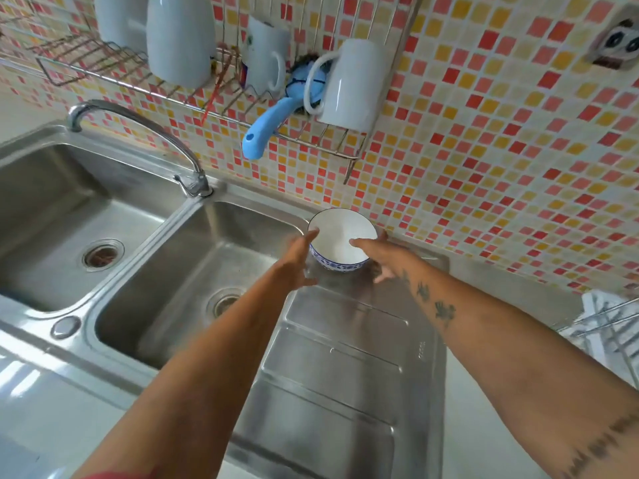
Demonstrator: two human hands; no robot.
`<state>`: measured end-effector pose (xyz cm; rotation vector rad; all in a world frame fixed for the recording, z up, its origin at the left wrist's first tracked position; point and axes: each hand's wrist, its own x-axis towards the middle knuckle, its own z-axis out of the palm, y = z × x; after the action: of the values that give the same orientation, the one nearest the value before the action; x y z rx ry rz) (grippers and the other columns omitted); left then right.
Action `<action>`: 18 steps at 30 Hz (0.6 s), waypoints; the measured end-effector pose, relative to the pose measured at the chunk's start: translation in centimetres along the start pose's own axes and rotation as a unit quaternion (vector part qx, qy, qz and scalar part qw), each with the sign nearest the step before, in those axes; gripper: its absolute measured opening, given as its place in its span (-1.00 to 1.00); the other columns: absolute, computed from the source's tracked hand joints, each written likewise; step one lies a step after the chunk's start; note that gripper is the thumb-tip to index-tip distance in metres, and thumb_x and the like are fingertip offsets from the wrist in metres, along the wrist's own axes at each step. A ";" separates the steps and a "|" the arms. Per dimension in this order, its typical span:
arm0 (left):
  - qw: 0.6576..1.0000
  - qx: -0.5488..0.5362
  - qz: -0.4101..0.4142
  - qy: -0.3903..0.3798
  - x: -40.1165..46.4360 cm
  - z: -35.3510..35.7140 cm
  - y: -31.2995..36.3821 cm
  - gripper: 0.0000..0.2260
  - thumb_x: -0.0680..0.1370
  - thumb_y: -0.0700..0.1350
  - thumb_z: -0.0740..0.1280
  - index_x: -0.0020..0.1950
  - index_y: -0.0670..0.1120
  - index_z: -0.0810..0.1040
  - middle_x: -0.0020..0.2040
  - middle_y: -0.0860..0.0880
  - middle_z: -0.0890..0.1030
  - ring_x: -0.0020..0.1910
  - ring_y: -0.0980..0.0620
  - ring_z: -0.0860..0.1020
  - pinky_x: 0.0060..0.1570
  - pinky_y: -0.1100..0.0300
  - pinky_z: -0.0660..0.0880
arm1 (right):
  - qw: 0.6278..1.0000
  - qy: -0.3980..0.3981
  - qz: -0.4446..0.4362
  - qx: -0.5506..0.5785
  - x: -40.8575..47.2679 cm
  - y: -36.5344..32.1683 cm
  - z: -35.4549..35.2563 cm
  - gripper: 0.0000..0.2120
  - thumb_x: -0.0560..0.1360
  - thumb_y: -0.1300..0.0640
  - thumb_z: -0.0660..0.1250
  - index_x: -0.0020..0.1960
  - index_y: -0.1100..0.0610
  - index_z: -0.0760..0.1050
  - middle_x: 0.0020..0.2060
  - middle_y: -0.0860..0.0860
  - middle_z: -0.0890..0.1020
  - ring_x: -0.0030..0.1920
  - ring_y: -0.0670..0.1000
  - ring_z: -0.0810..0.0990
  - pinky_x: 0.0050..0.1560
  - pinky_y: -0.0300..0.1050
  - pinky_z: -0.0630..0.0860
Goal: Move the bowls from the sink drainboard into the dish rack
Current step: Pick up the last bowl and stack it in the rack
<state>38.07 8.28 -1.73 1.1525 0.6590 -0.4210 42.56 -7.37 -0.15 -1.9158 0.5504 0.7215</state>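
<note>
One white bowl [340,233] with a blue patterned outside stands upright at the far end of the steel drainboard [332,375], close to the tiled wall. My left hand [296,259] reaches in from the left with fingers spread, one fingertip at the bowl's left rim. My right hand [382,259] is at the bowl's right side, fingers apart, one finger over the rim and another behind it. Neither hand has closed on the bowl. A wire dish rack [608,323] shows at the right edge, mostly cut off.
A double steel sink [179,271] with a curved tap [138,126] lies left of the drainboard. On the wall above hangs a wire shelf [304,140] holding white mugs [352,81] and a blue-handled brush [266,126]. A socket [619,39] sits at the top right.
</note>
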 end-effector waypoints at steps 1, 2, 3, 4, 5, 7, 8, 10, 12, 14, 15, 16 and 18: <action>1.000 -0.007 0.006 -0.005 0.3 0.3 -0.1 -0.44 0.56 0.11 0.31 0.50 0.06 0.19 0.57 -0.06 0.15 0.51 -0.19 0.20 0.23 -0.26 0.39 | 1.000 0.003 0.001 0.015 0.4 0.1 0.4 -0.05 0.45 -0.09 0.38 0.53 -0.11 -0.26 0.55 0.00 0.14 0.49 0.20 0.23 0.29 0.45 0.31; 1.000 -0.013 0.012 -0.011 0.7 0.5 -0.1 -0.44 0.58 0.09 0.29 0.51 0.08 0.15 0.57 -0.06 0.14 0.52 -0.20 0.19 0.26 -0.29 0.38 | 0.999 0.009 -0.001 0.031 0.8 0.1 0.7 -0.06 0.47 -0.05 0.38 0.54 -0.10 -0.27 0.54 0.01 0.15 0.49 0.20 0.24 0.27 0.44 0.31; 1.000 -0.017 0.018 -0.014 1.1 0.7 0.0 -0.44 0.59 0.08 0.27 0.53 0.11 0.11 0.57 -0.07 0.15 0.51 -0.20 0.20 0.28 -0.32 0.37 | 0.999 0.016 -0.004 0.042 1.1 0.1 1.0 -0.08 0.49 0.00 0.37 0.54 -0.09 -0.27 0.53 0.03 0.17 0.47 0.21 0.25 0.26 0.43 0.32; 0.999 -0.014 0.024 -0.016 1.3 0.8 0.3 -0.43 0.60 0.08 0.26 0.54 0.14 0.08 0.56 -0.07 0.17 0.50 -0.19 0.23 0.28 -0.34 0.37 | 0.999 0.020 -0.007 0.048 1.3 0.0 1.2 -0.11 0.51 0.03 0.35 0.54 -0.07 -0.25 0.52 0.05 0.19 0.46 0.21 0.27 0.24 0.40 0.34; 0.999 -0.011 0.029 -0.019 1.7 0.8 0.5 -0.44 0.60 0.06 0.25 0.54 0.16 0.07 0.55 -0.07 0.19 0.46 -0.20 0.28 0.25 -0.34 0.40 | 0.999 0.021 -0.011 0.045 1.6 0.0 1.3 -0.15 0.52 0.07 0.33 0.54 -0.06 -0.23 0.51 0.07 0.20 0.43 0.21 0.29 0.22 0.37 0.38; 0.999 0.001 0.035 -0.026 2.6 0.9 0.7 -0.51 0.62 -0.05 0.21 0.51 0.19 0.13 0.51 -0.08 0.25 0.33 -0.19 0.35 0.14 -0.30 0.49 | 0.999 0.018 -0.022 0.033 2.1 0.0 1.1 -0.23 0.54 0.15 0.27 0.53 -0.06 -0.19 0.48 0.09 0.23 0.38 0.21 0.34 0.20 0.33 0.43; 0.999 0.007 0.041 -0.027 2.9 0.9 0.6 -0.53 0.62 -0.15 0.17 0.49 0.18 0.18 0.48 -0.08 0.26 0.27 -0.18 0.36 0.11 -0.29 0.51 | 0.999 0.015 -0.025 0.027 2.3 0.0 1.0 -0.26 0.55 0.21 0.23 0.52 -0.06 -0.17 0.47 0.09 0.23 0.37 0.20 0.34 0.21 0.32 0.44; 0.998 0.015 0.052 -0.031 3.4 1.0 0.3 -0.44 0.56 -0.32 0.06 0.47 0.17 0.21 0.45 -0.07 0.26 0.24 -0.19 0.32 0.15 -0.31 0.48 | 0.999 0.013 -0.033 0.014 2.5 0.2 0.8 -0.29 0.54 0.32 0.14 0.52 -0.07 -0.15 0.46 0.10 0.22 0.37 0.20 0.33 0.23 0.32 0.45; 0.997 0.030 0.063 -0.029 3.6 1.1 0.0 -0.36 0.50 -0.39 0.00 0.47 0.17 0.22 0.40 -0.05 0.26 0.24 -0.20 0.30 0.18 -0.35 0.45 | 0.999 0.014 -0.046 0.017 2.7 0.4 0.7 -0.32 0.53 0.37 0.06 0.51 -0.06 -0.11 0.46 0.11 0.21 0.36 0.22 0.32 0.23 0.29 0.47; 0.997 0.036 0.069 -0.018 3.7 1.2 -0.1 -0.33 0.48 -0.42 -0.02 0.47 0.16 0.23 0.33 -0.04 0.26 0.23 -0.21 0.30 0.17 -0.37 0.46 | 0.998 0.016 -0.059 0.030 2.7 0.7 0.7 -0.33 0.51 0.39 0.02 0.50 -0.06 -0.06 0.45 0.11 0.20 0.36 0.23 0.31 0.20 0.28 0.49; 0.997 0.038 0.072 -0.012 3.7 1.3 -0.3 -0.32 0.48 -0.44 -0.02 0.47 0.15 0.23 0.30 -0.03 0.26 0.22 -0.20 0.30 0.16 -0.37 0.47 | 0.997 0.018 -0.065 0.039 2.6 0.9 0.8 -0.34 0.51 0.40 0.01 0.49 -0.07 -0.03 0.45 0.11 0.20 0.36 0.23 0.31 0.19 0.27 0.50; 0.997 0.037 0.073 -0.007 3.5 1.4 -0.3 -0.32 0.48 -0.45 -0.01 0.47 0.14 0.23 0.28 -0.03 0.27 0.22 -0.20 0.30 0.14 -0.35 0.48 | 0.996 0.022 -0.072 0.048 2.5 1.0 0.8 -0.35 0.51 0.41 0.00 0.48 -0.07 0.00 0.44 0.10 0.21 0.35 0.23 0.32 0.17 0.27 0.52; 0.997 0.030 0.077 -0.009 2.9 1.5 -0.4 -0.33 0.48 -0.46 0.00 0.47 0.11 0.24 0.29 -0.04 0.28 0.22 -0.21 0.31 0.08 -0.31 0.53 | 0.994 0.032 -0.083 0.069 1.9 1.2 0.8 -0.38 0.51 0.40 -0.01 0.45 -0.08 0.06 0.43 0.08 0.23 0.33 0.22 0.33 0.11 0.25 0.55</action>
<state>40.38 6.78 -3.61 1.2454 0.5394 -0.3213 42.98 -7.24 -2.51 -1.8351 0.4616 0.5023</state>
